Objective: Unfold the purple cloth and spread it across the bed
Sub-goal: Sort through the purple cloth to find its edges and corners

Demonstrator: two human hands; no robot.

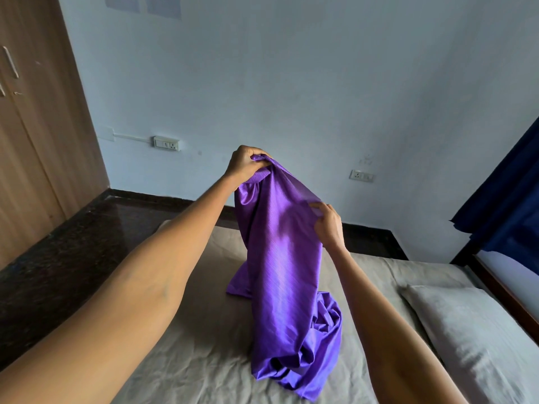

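Bed [204,339]: grey-beige sheet, creased. Pillow [478,333]: grey, lying at the right side. Purple cloth [280,258]: held up over mid-bed, lower end bunched in folds on the sheet. Left hand [245,164]: fingers curled round the cloth's top corner, raised highest. Right hand [328,223]: fingers pinching the cloth's upper edge, lower. Floor [73,243]: dark, polished, open along the bed's left. Wardrobe [38,126]: wood, far left. Curtain [507,199]: dark blue, right. Wall [291,83]: pale, carrying two sockets [166,143].
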